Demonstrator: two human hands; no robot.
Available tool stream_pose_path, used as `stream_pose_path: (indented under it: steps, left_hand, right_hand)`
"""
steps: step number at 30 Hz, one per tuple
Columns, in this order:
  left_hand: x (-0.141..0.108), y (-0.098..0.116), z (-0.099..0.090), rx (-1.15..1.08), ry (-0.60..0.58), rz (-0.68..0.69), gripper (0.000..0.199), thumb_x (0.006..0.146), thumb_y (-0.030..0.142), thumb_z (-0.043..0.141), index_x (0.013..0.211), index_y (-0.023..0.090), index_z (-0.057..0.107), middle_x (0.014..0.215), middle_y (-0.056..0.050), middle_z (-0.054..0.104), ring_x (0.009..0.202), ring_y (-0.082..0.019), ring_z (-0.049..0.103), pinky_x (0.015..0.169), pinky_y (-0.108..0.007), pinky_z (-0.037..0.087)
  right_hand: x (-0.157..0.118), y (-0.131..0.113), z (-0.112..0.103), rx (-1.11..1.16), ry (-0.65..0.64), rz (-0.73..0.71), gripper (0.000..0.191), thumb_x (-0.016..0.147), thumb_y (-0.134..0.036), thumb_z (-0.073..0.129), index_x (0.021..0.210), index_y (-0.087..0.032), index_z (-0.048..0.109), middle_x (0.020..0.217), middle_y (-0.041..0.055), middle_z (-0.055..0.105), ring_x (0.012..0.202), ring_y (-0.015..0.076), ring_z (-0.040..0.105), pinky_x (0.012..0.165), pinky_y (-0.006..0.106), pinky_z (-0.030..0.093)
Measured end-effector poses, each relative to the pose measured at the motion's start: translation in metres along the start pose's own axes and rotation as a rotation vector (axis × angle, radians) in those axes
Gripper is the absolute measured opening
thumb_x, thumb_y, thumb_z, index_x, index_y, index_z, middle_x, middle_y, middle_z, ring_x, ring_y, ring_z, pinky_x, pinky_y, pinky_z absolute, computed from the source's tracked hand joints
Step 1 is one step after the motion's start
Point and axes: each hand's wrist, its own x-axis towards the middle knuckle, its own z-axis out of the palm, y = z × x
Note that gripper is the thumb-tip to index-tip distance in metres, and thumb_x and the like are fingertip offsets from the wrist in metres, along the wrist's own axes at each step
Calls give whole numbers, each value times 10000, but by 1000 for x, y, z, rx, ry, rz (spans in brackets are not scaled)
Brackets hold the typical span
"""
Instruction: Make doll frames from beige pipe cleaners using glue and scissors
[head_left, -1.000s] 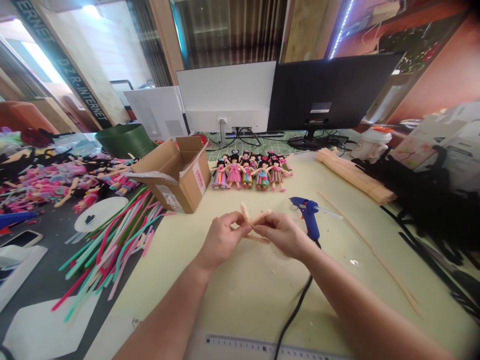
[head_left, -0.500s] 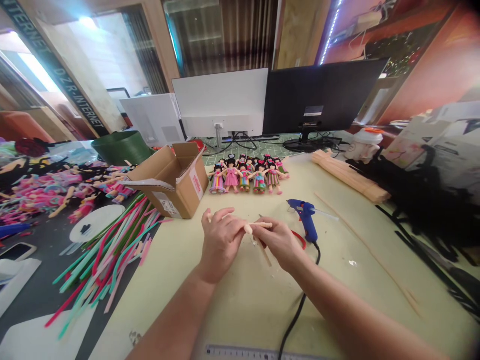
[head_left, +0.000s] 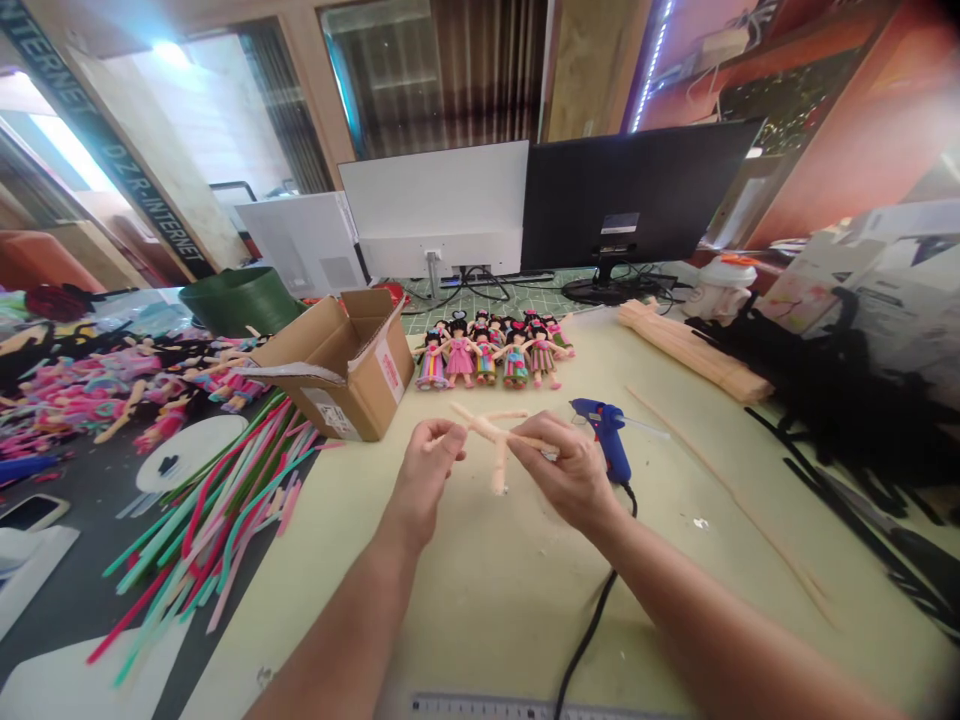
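Observation:
A beige, fuzzy pipe-cleaner figure (head_left: 499, 466) with several limbs is held above the table between my hands. My right hand (head_left: 566, 465) is closed on it, pinching a limb at its right side. My left hand (head_left: 426, 475) is at its left, with thumb and forefinger pressed together beside another limb; whether they grip anything is hidden. Just beyond my right hand lies a blue glue gun (head_left: 611, 440) with a clear glue stick in its back. Several finished dolls (head_left: 487, 360) in bright dresses lie together behind my hands.
An open cardboard box (head_left: 360, 385) stands at the left, near a heap of coloured pipe cleaners (head_left: 217, 500). Beige pipe cleaners (head_left: 694, 355) are bundled at the right, by a black fuzzy pile (head_left: 832, 400). The glue gun's cord (head_left: 592, 630) runs to the front edge, across a ruler (head_left: 480, 705).
My hands have moved apart slightly, the left one curling its fingers in. The pipe-cleaner figure has turned, and more of its limbs show between the hands.

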Motion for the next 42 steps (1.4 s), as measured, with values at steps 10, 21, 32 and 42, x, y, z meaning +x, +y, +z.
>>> stream_pose_path:
  steps: [10, 21, 32, 42]
  left_hand:
    - [0, -9, 7, -442, -327, -103, 235, 720, 351, 722, 828, 161, 635, 705, 13, 518, 663, -91, 479, 606, -209, 356]
    - [3, 2, -3, -93, -307, 187, 191, 747, 331, 684, 742, 148, 630, 836, -23, 607, 823, -161, 538, 772, -269, 405]
    - [3, 1, -5, 66, -308, 350, 219, 782, 373, 649, 741, 158, 633, 919, -56, 635, 858, -177, 588, 805, -283, 449]
    - [15, -9, -11, 136, -234, 263, 296, 728, 415, 688, 889, 168, 662, 966, -60, 657, 818, -176, 593, 717, -260, 438]
  right_hand:
    - [-7, -3, 12, 113, -167, 78, 157, 876, -278, 556, 800, -182, 655, 740, 24, 567, 692, 147, 535, 639, 264, 400]
    - [-8, -8, 20, 540, -180, 526, 254, 806, -379, 625, 681, -160, 597, 583, -29, 496, 574, 105, 443, 558, 243, 351]
    - [-8, -4, 20, 909, -229, 843, 306, 713, -392, 725, 613, -145, 576, 534, -24, 490, 493, 79, 424, 486, 227, 324]
    - [-1, 1, 13, 776, -115, 695, 223, 695, -351, 731, 655, -157, 629, 531, -12, 553, 514, 101, 469, 518, 244, 363]
